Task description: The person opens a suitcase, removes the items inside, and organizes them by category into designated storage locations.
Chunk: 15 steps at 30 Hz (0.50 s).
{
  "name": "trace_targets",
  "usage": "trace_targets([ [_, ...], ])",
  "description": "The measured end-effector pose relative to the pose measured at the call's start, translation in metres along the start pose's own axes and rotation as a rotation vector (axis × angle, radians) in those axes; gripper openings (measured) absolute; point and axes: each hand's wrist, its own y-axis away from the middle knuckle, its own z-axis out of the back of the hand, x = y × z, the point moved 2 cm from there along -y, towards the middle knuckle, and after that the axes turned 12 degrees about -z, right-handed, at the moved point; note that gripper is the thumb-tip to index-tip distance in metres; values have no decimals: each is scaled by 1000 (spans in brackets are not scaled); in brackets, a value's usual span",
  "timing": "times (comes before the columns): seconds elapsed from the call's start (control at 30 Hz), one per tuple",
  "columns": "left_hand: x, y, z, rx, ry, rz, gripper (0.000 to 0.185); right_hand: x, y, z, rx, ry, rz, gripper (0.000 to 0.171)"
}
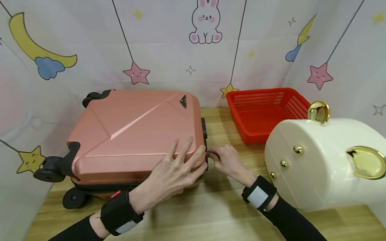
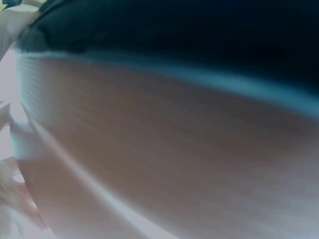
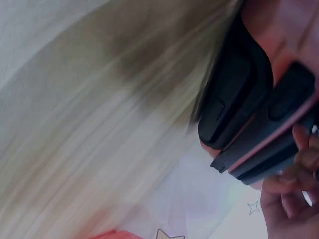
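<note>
The fingers (image 1: pixel 184 152) of the left hand (image 1: pixel 170 174) lie straight and spread on the pink suitcase (image 1: pixel 135 134), which rests flat on the counter (image 1: pixel 211 207) with its wheels to the left, while the right hand (image 1: pixel 226 162) pinches a small zipper pull (image 1: pixel 208 155) at the near right corner. I'd worry the pull slips from that thin pinch as it rounds the corner. If the left hand eases off, the case could skid toward the red basket (image 1: pixel 265 112).

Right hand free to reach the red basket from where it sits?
Probably yes: the right hand pinches the zipper pull at the suitcase edge, and bare table lies between it and the basket.
</note>
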Motion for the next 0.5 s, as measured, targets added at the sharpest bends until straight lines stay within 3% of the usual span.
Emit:
trace_targets([
  [0.13, 2, 6, -3, -24, -11, 30, 64, 2, 6, 4, 76, -31, 89, 14],
  [0.33, 3, 6, -6, -14, 51, 80, 69, 5, 20, 7, 67, -15, 254, 19],
  [0.5, 1, 7, -5, -32, 24, 74, 62, 5, 25, 7, 86, -97, 237, 18],
])
